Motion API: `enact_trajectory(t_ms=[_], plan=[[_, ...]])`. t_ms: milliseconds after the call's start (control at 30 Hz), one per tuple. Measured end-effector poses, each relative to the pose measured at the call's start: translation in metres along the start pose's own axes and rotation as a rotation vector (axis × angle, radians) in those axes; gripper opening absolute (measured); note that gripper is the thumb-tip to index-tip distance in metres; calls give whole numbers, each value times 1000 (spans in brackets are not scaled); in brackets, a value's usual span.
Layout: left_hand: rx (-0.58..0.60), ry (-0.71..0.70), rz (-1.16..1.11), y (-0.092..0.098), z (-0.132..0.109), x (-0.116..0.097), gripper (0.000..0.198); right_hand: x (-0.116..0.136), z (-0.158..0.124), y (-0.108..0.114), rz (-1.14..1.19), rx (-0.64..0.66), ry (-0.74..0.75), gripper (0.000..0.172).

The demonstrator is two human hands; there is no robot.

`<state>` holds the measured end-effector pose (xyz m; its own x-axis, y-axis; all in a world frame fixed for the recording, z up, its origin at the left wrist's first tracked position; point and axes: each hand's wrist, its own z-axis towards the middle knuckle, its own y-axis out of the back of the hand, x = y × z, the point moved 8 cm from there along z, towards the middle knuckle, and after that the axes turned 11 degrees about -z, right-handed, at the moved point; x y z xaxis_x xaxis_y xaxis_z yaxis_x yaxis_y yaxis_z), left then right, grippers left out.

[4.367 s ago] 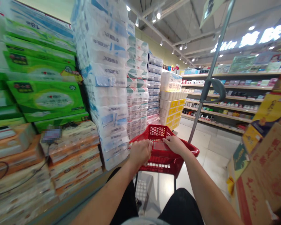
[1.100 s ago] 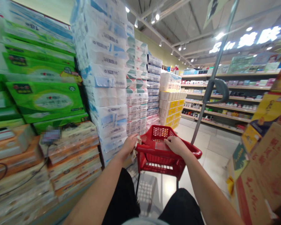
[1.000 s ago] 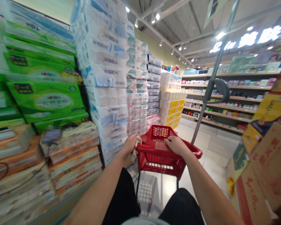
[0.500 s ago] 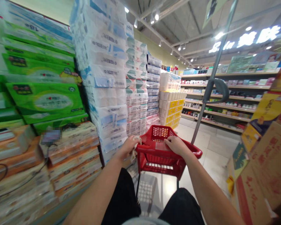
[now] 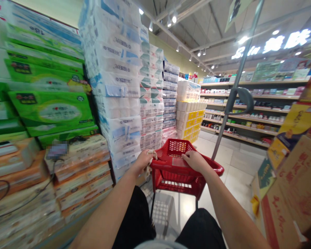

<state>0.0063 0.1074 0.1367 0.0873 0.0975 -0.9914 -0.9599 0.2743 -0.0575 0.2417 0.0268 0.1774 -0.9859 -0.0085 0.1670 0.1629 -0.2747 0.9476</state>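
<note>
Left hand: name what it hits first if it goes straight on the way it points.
Likely the cart rim: the left hand, closed on a cloth, sits right at its near corner. Depth is unclear.

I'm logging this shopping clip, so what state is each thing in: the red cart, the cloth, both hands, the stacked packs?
red cart: upright, no goods visible inside.
cloth: crumpled, held.
left hand: closed around the cloth, at the red cart's left corner.
right hand: laid on the red cart's handle; grip hidden.
tissue packs: wrapped, stacked high.
</note>
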Motion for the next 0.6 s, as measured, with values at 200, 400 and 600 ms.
enact_trajectory(t_ms=[200, 400, 600], plan=[[-21, -38, 20, 2, -1, -2, 16, 0, -1, 0, 14, -1, -6, 40], [-148, -38, 38, 9, -4, -3, 19, 0, -2, 1, 29, -8, -2, 41], [-282, -193, 124, 21, -4, -1, 26, -1, 0, 0, 25, -20, -8, 40]])
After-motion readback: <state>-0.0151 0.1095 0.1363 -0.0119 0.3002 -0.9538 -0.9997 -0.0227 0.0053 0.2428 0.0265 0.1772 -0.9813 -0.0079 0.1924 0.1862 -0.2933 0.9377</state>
